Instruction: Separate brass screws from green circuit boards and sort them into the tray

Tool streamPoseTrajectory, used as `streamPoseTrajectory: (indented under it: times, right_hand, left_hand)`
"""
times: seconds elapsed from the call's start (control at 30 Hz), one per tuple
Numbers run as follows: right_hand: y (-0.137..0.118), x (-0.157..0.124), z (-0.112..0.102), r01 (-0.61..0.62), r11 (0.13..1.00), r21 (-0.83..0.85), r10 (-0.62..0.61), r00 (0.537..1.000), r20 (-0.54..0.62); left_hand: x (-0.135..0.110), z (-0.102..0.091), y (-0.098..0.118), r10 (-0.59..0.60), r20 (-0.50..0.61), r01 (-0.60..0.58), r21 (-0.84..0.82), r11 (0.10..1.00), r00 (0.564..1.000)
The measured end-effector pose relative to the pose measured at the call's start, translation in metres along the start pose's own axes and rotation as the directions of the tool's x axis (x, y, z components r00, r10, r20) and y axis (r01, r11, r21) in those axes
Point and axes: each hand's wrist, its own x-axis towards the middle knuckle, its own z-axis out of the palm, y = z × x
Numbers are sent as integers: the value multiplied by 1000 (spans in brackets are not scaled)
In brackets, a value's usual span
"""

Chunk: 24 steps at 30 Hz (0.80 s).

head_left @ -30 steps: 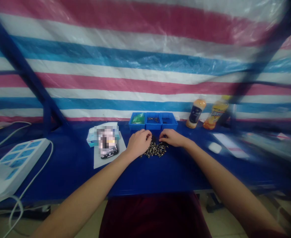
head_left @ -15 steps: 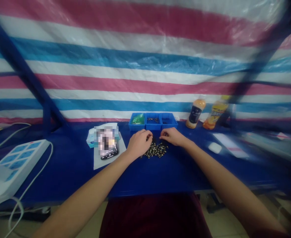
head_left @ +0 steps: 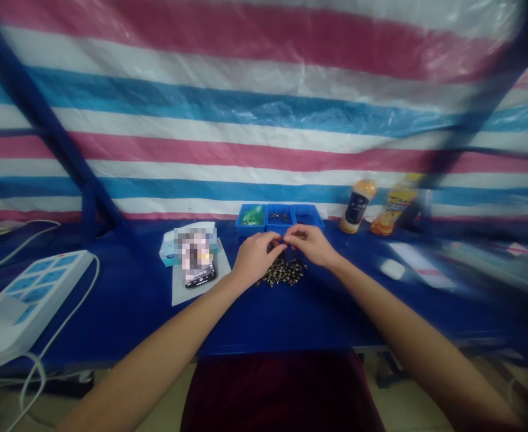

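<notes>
My left hand and my right hand meet fingertip to fingertip just above a heap of small dark and brass-coloured parts on the blue table. Both hands are pinched closed; whatever sits between the fingertips is too small to make out. Behind the hands stand three small blue bins in a row: the left one holds something green, the middle one holds small dark parts.
A phone lies on white paper left of the hands. A white power strip with cables sits at the far left. Two bottles stand at the back right, a small white object near them. A striped tarp hangs behind.
My hands have lifted slightly off the heap and come together, so that the fingertips now touch above it.
</notes>
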Motion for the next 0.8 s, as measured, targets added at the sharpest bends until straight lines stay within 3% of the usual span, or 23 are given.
streamPoseTrajectory:
  times: [0.17, 0.33, 0.47, 0.6, 0.8]
  right_hand:
    - [-5, -2, 8, -15, 999, 52, 15, 1000, -1]
    - [-3, -2, 9, 4, 996, 92, -2, 1000, -18]
    - [-1, 0, 5, -49, 993, 106, 48, 999, 15]
    - [1, 0, -1, -75, 995, 69, 69, 993, 92]
    - [8, 0, -3, -101, 982, 160, 62, 971, 232]
  left_hand:
    - [0, -1, 3, 14, -54, -15, -23, 1000, 998]
    - [0, -2, 3, 18, -54, -19, -34, 999, 998]
    - [1, -3, 3, 25, -46, -27, -36, 999, 999]
    - [1, -5, 6, 17, -42, -19, -62, 998, 999]
    - [0, -6, 8, 16, 11, -15, -114, 993, 1000]
